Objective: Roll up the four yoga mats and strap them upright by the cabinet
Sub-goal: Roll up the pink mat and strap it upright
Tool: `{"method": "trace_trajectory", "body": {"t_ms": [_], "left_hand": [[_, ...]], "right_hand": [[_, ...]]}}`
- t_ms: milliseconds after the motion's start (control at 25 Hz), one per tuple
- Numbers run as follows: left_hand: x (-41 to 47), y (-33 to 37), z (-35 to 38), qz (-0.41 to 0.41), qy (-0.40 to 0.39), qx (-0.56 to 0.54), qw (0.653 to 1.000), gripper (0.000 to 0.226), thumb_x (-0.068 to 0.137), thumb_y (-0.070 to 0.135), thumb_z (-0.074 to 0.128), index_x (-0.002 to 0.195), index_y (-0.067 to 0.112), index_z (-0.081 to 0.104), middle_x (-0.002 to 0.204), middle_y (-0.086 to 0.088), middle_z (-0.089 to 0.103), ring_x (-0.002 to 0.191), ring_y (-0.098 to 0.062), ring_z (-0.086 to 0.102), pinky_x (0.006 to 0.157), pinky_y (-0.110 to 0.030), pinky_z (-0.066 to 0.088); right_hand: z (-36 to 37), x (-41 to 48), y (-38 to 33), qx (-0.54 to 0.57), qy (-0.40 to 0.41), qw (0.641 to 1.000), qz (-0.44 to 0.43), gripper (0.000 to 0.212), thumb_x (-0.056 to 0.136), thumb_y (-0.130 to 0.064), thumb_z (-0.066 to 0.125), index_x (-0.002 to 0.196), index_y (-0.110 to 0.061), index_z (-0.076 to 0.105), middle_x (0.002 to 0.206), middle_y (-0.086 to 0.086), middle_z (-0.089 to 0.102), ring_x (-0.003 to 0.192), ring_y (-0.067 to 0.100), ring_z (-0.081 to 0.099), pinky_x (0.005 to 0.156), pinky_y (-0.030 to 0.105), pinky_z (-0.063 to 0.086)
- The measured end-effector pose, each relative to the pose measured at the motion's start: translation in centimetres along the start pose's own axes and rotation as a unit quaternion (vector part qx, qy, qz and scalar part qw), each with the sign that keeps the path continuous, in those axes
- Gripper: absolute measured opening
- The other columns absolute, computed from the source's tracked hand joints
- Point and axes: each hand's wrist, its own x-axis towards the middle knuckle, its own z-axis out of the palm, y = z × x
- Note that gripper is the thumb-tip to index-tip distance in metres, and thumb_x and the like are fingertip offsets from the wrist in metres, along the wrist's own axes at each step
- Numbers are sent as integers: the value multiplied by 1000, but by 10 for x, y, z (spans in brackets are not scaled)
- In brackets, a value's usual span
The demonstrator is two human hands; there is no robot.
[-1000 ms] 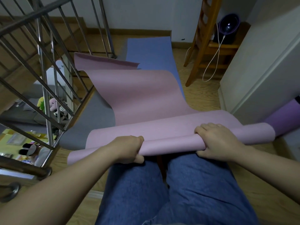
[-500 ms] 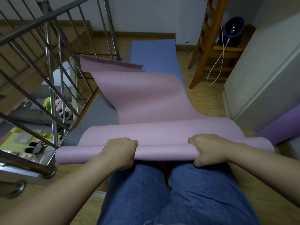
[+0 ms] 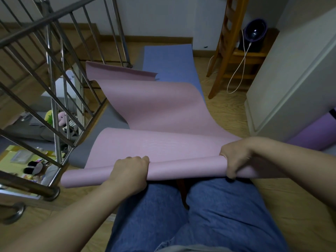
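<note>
A pink yoga mat (image 3: pixel 154 106) lies wavy across the floor, its near end wound into a thin roll above my knees. My left hand (image 3: pixel 130 171) grips the roll left of centre. My right hand (image 3: pixel 234 157) grips it towards the right end. Under the pink mat lie a grey mat (image 3: pixel 109 122) and, further back, a blue mat (image 3: pixel 169 60). A purple mat (image 3: pixel 312 131), rolled, lies at the right beside the white cabinet (image 3: pixel 294 73).
A steel stair railing (image 3: pixel 54 99) runs along the left, with a drop to the floor below. A wooden ladder (image 3: pixel 225 48) and a small shelf with a dark fan (image 3: pixel 254 33) and white cable stand at the back right. Wooden floor shows between mats and cabinet.
The roll has turned further and shifted left, its left end now sticking out past the railing base. Both hands regripped it; the loose mat slid a little toward me.
</note>
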Motion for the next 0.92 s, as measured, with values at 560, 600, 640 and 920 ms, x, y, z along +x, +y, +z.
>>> {"method": "trace_trajectory", "body": {"t_ms": [560, 600, 640, 920], "left_hand": [[27, -5, -27, 68, -210, -39, 975, 37, 79, 27, 59, 115, 23, 56, 112, 1, 63, 100, -21, 60, 78, -29, 47], [28, -5, -27, 70, -219, -49, 972, 36, 78, 26, 60, 113, 23, 57, 110, 1, 64, 98, -21, 60, 78, -28, 47], [28, -6, -27, 70, -229, -63, 969, 34, 77, 25, 61, 111, 23, 58, 106, 0, 64, 95, -21, 60, 78, -28, 48], [35, -12, -28, 66, -279, -136, 948, 31, 76, 14, 62, 107, 17, 60, 95, 0, 61, 86, -20, 57, 76, -26, 46]], "right_hand": [[46, -12, 6, 75, 105, 991, -25, 52, 70, -30, 71, 104, -20, 34, 84, -3, 50, 76, 17, 50, 56, 24, 36], [50, -12, 6, 80, 124, 989, -25, 51, 70, -29, 71, 104, -20, 35, 86, -3, 50, 77, 17, 50, 56, 25, 36], [55, -13, 7, 80, 155, 984, -26, 48, 70, -29, 69, 103, -21, 35, 89, -3, 49, 80, 16, 48, 57, 26, 36], [85, -21, -17, -84, 384, 919, -15, 40, 76, -20, 55, 114, -19, 43, 108, 1, 46, 100, 22, 44, 78, 30, 41]]}}
